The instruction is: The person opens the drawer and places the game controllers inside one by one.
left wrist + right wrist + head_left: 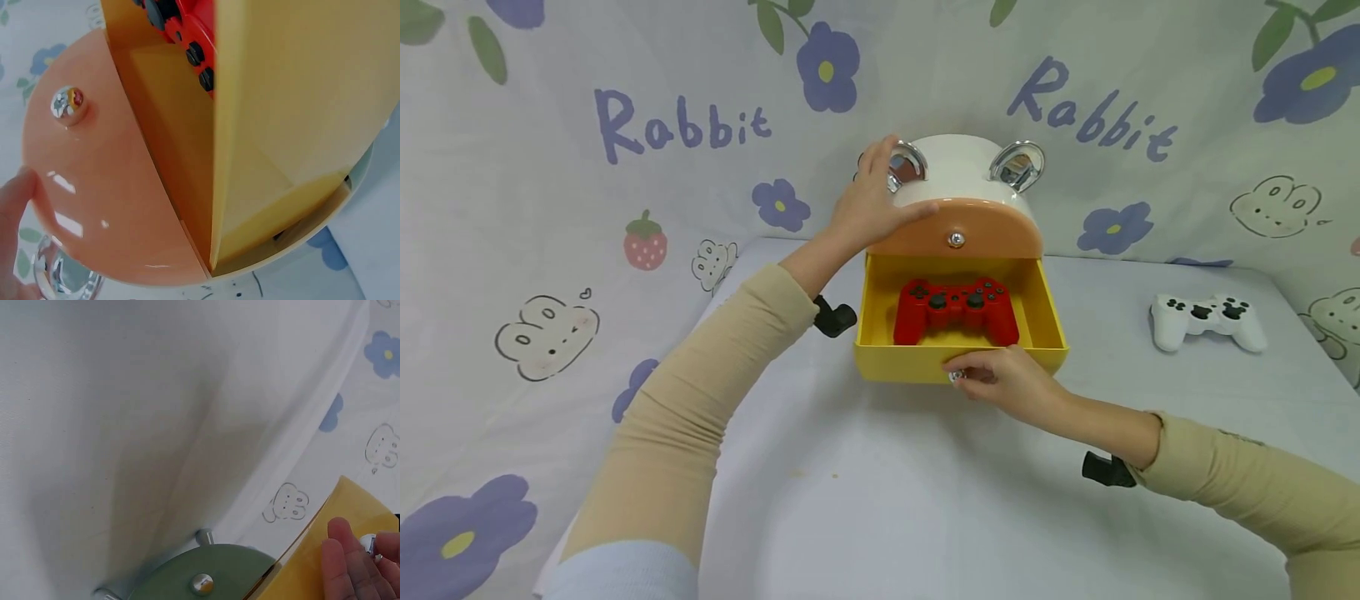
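Observation:
A small rounded drawer cabinet (pixel 970 158) with a white top and silver ring ears stands on the table. Its yellow drawer (pixel 887 364) is pulled out, and a red game controller (pixel 955 307) lies inside. My right hand (pixel 1011 379) pinches the drawer's silver knob (pixel 369 544) between thumb and fingers. At the cabinet's upper left, my left hand (pixel 874 200) rests by the left ear, fingers extended and thumb against the orange upper drawer front (pixel 100 169). That orange front has its own silver knob (pixel 956 240) and stands closed above the yellow drawer.
A white game controller (pixel 1208 321) lies on the table to the right. Below the yellow drawer, the right wrist view shows a green drawer front (pixel 231 569) and short metal legs (pixel 204 537). A patterned cloth (pixel 685 192) hangs behind the cabinet.

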`<action>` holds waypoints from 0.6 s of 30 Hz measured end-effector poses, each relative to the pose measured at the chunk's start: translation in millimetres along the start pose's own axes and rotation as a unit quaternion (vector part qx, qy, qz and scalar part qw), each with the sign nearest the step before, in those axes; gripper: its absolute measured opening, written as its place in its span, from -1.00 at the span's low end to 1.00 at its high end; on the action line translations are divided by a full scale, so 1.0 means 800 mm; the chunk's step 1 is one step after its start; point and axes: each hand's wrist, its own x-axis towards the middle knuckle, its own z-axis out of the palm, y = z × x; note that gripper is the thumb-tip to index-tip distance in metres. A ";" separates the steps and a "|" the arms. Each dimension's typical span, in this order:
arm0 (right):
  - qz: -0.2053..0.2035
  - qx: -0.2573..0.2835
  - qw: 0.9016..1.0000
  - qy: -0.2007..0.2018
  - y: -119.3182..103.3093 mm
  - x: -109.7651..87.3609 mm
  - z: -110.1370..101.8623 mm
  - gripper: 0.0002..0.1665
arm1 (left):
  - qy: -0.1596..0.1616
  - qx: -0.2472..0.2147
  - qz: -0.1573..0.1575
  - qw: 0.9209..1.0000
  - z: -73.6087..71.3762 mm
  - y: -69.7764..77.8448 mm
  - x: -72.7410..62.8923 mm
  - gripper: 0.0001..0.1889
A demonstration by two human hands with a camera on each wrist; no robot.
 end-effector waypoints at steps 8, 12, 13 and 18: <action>0.008 -0.003 1.000 0.013 0.001 0.000 0.003 -0.78 | -0.002 0.008 -0.004 1.000 0.000 0.001 0.000 0.07; 0.000 -0.003 1.000 0.021 0.002 0.001 0.005 -0.79 | -0.003 0.004 -0.005 1.000 0.000 0.000 0.000 0.06; -0.002 -0.005 1.000 0.025 0.003 0.002 0.005 -0.79 | -0.003 0.003 -0.005 1.000 0.000 0.000 0.001 0.06; -0.009 -0.010 0.999 0.040 0.006 0.003 0.006 -0.79 | -0.004 -0.005 -0.003 1.000 -0.001 0.001 0.001 0.05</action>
